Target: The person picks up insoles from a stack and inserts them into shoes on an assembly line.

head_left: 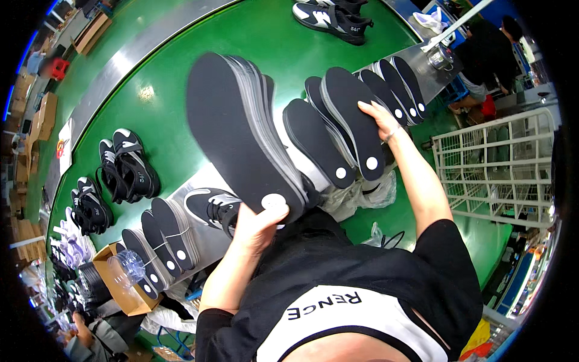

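Note:
My left hand [256,230] grips a thick stack of black insoles [232,127] by the heel end, thumb beside the white round sticker. This stack is raised towards me, toes pointing away. My right hand [381,122] is closed on the side of another insole stack [348,99], its thumb on the top face and its other fingers mostly hidden. Just left of that stack lies a further pile of insoles [310,136] with a white dot at the heel. A black and white sneaker [211,204] sits partly behind my left hand.
More insole piles [398,87] line the metal edge at right, and bound insole bundles [175,232] stand at left. Black sneakers [134,166] rest on the green belt [175,114]. A cardboard box [114,280] holds clear plastic. A white wire rack [494,163] stands at right; people work nearby.

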{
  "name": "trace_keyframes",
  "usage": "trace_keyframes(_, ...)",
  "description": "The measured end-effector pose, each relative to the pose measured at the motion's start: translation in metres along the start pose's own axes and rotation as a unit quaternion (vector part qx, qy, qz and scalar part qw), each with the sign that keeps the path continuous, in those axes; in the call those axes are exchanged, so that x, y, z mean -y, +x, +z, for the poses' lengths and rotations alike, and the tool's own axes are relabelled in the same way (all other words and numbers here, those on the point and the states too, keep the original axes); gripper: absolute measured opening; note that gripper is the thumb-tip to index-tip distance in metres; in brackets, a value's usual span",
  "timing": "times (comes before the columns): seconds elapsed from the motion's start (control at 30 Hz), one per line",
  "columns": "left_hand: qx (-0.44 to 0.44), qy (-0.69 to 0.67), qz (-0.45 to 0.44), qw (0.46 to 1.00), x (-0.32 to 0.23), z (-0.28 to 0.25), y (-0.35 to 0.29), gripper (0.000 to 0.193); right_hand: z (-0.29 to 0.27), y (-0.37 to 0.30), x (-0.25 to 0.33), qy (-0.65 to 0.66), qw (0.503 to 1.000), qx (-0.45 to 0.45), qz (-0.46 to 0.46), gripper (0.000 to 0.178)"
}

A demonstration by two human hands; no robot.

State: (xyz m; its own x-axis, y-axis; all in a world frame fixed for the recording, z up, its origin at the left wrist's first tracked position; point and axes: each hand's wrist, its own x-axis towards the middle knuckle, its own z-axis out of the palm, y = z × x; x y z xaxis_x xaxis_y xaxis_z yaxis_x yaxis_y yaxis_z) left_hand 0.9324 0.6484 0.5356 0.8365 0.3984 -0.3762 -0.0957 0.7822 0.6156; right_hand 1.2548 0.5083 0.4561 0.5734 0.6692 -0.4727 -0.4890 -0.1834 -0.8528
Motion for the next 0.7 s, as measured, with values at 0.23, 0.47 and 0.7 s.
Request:
trace_keyframes(0.23,-0.040,-0.029,0.014,0.999,0.085,0.052,0.057,0.077,-0.006,0.053,-0.016,-0.446,0.893,-0.045,-0.028,0.058)
trace_keyframes(0.47,-0.162,-0.027,-0.201,0.966,0.148,0.068,0.109,0.055,-0.008,0.000,-0.017,-0.589,0.762,-0.152,-0.224,0.039)
trace_keyframes(0.7,-0.263,0.128,-0.230,0.928,0.161,0.032,0.122,0.029,-0.017,-0.075,-0.040,-0.394,0.861,-0.186,-0.264,0.033)
